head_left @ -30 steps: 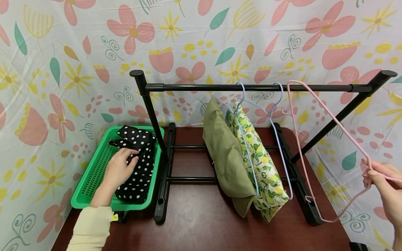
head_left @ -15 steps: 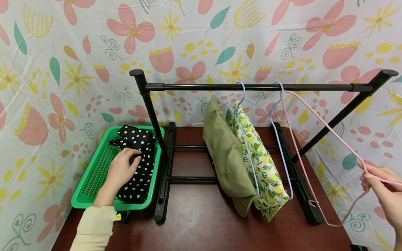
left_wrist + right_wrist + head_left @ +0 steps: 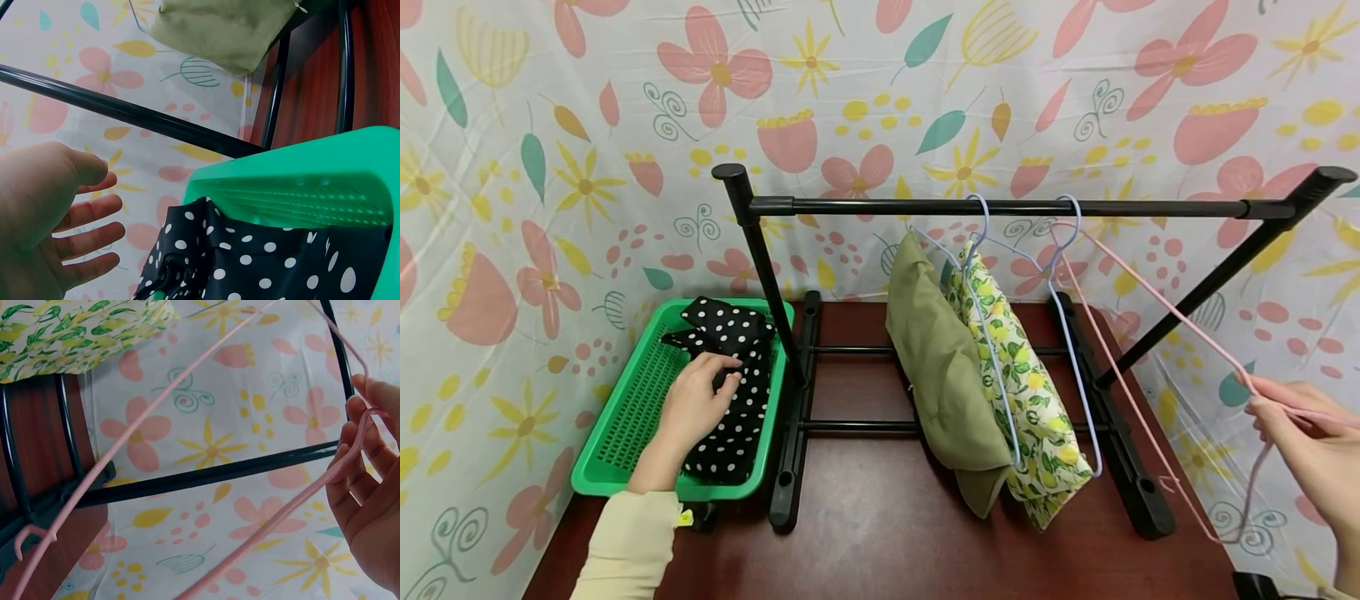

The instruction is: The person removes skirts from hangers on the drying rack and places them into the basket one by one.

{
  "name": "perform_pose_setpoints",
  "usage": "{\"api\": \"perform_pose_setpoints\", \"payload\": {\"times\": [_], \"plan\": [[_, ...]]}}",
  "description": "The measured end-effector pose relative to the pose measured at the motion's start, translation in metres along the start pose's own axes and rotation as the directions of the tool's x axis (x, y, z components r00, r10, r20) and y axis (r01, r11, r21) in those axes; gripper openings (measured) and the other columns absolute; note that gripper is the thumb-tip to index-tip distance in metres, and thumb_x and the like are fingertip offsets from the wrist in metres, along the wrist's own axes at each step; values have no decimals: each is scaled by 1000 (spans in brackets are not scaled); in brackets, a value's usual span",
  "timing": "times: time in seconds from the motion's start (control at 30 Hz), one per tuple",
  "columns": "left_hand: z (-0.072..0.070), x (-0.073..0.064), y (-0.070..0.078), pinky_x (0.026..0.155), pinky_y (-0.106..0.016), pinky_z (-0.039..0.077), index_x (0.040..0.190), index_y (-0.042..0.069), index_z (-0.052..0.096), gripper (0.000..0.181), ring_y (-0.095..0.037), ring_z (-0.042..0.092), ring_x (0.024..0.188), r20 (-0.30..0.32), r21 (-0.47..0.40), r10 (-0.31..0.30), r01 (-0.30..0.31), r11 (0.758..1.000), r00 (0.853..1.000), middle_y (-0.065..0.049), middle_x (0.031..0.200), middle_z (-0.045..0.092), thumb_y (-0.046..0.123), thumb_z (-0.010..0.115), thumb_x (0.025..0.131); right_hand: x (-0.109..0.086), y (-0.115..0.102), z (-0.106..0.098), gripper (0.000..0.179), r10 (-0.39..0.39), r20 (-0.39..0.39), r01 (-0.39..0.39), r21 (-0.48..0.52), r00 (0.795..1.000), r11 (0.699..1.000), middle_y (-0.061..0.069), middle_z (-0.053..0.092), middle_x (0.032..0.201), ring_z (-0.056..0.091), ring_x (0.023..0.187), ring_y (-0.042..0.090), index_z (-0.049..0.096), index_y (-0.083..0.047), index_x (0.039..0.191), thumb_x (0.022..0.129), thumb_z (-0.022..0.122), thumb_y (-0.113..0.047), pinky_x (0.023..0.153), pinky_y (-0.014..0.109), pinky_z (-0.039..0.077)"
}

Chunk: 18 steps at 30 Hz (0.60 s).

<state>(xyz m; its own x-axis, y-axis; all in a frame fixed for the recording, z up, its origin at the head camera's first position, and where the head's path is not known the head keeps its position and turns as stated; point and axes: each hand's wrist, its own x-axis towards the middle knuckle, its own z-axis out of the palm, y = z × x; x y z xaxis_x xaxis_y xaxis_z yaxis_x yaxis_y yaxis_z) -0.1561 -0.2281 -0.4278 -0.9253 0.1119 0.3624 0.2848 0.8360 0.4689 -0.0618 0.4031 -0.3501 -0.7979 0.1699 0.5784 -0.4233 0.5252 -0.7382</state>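
At the right, my right hand pinches a pink clothes hanger close to its neck. The hanger is tilted, its frame reaching left toward the rack; one end overlaps the empty blue hanger in the head view, and contact cannot be told. My left hand hovers by a black polka-dot cloth in a green basket. Its fingers are relaxed and hold nothing in the left wrist view. An olive cloth and a lemon-print cloth hang side by side from the rack.
A black clothes rack stands on the dark red-brown table. Another blue hanger hangs from its bar, between the two cloths in view. A floral sheet forms the backdrop.
My right hand has shifted left with the pink hanger, whose far end has dropped from in front of the bar to below it, near the blue hanger. My left hand has drifted slightly right.
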Motion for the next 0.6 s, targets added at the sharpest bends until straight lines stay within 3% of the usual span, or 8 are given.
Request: {"api": "perform_pose_setpoints", "payload": {"times": [0.17, 0.27, 0.33, 0.47, 0.6], "plan": [[3, 0, 1, 55, -33, 41, 108, 8, 65, 21, -21, 52, 69, -11, -7, 6, -6, 1000, 1000, -10, 108, 59, 16, 57, 90, 8, -3, 6, 25, -90, 13, 91, -116, 996, 989, -19, 60, 78, 51, 59, -8, 60, 19, 104, 79, 57, 19, 50, 4, 38], [6, 0, 2, 59, -36, 44, 106, 9, 65, 19, -24, 56, 77, -32, -14, 12, -12, 1000, 999, -9, 107, 60, 16, 58, 90, 12, -6, 9, 25, -141, 22, 143, -200, 990, 969, -25, 55, 77, 43, 54, -10, 63, 15, 104, 79, 61, 14, 44, 7, 31], [8, 1, 3, 57, -35, 44, 105, 10, 66, 18, -23, 56, 74, -44, -24, 9, -10, 1000, 999, -8, 106, 61, 17, 59, 89, 16, -8, 11, 25, -147, 27, 149, -270, 989, 951, -28, 51, 76, 37, 52, -10, 64, 12, 104, 79, 62, 10, 42, 10, 27], [14, 1, 5, 59, -36, 43, 103, 10, 66, 17, -24, 58, 77, -66, -55, -1, -3, 998, 998, -8, 103, 62, 16, 59, 89, 21, -10, 14, 25, -78, 21, 80, -401, 997, 912, -33, 46, 76, 34, 51, -11, 66, 6, 107, 82, 63, 2, 42, 9, 28], [16, 1, 7, 69, -44, 46, 102, 10, 66, 16, -27, 59, 89, -77, -81, -15, 9, 997, 997, -8, 100, 62, 15, 60, 88, 26, -12, 17, 25, -31, 23, 38, -461, 999, 887, -39, 44, 83, 36, 56, -14, 66, 4, 108, 84, 62, -2, 46, 7, 29]]}}
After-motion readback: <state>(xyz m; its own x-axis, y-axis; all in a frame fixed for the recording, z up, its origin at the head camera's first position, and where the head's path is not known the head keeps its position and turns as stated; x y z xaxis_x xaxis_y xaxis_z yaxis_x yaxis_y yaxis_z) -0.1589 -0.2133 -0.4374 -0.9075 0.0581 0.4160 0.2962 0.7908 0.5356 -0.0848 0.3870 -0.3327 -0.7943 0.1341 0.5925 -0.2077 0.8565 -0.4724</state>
